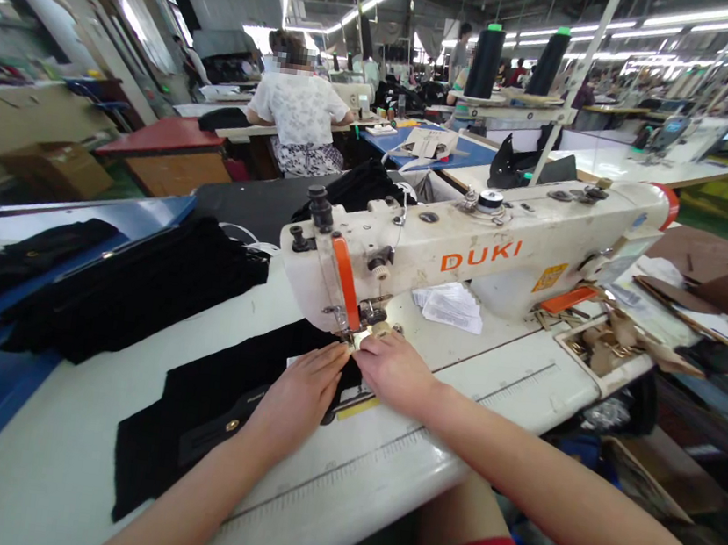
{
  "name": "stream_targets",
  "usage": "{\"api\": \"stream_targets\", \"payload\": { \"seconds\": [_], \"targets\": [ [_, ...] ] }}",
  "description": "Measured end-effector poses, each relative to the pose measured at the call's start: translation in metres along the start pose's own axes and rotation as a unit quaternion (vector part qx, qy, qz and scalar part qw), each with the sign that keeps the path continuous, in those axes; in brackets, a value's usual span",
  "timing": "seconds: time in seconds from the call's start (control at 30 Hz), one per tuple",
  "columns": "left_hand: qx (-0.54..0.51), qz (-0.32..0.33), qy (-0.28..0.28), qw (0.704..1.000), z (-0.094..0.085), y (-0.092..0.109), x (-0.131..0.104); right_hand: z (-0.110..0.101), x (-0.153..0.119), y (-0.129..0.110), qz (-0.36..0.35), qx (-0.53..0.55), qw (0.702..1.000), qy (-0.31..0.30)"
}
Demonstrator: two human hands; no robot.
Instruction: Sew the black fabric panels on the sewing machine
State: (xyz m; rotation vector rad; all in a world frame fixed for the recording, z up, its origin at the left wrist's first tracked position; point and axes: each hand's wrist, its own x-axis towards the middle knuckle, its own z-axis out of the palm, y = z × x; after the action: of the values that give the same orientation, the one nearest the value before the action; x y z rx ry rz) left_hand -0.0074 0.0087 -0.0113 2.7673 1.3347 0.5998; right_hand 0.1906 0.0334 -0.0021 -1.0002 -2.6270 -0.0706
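Fingers (328, 359) straight together, my left hand (291, 405) touches one black cloth (212, 369); right hand (399, 374): grip I can't tell; tabletop (308, 513) spans cloth to edge.

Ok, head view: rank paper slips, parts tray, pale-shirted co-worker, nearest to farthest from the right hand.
From the right hand:
1. Paper slips, on the machine bed.
2. Parts tray, off right.
3. Pale-shirted co-worker, background left.
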Motion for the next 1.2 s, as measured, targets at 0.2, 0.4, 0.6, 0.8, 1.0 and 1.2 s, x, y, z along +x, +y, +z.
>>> {"api": "stream_targets", "payload": {
  "seconds": [0.2,0.4,0.6,0.8,1.0,1.2],
  "targets": [
    [-0.003,-0.017,0.003,1.0,0.0,-0.007,0.008,-0.003,0.001,0.0,0.016,0.016,1.0,-0.01],
    [0.014,-0.027,-0.005,1.0,0.0,-0.007,0.0,-0.008,-0.002,-0.001,0.018,0.028,0.999,0.005],
    [0.048,-0.052,-0.027,0.997,-0.028,0.011,-0.041,0.0,-0.013,-0.002,-0.022,0.04,0.993,0.111],
    [0.158,-0.131,0.028,0.978,-0.064,0.027,-0.105,0.0,-0.016,-0.003,-0.039,0.063,0.988,0.132],
    [0.143,-0.231,-0.129,0.954,-0.093,-0.01,-0.155,-0.001,-0.018,-0.006,-0.043,0.09,0.985,0.139],
    [0.133,-0.353,-0.118,0.919,-0.158,-0.054,-0.093,0.003,-0.02,-0.007,-0.029,0.132,0.982,0.132]
  ]
}}
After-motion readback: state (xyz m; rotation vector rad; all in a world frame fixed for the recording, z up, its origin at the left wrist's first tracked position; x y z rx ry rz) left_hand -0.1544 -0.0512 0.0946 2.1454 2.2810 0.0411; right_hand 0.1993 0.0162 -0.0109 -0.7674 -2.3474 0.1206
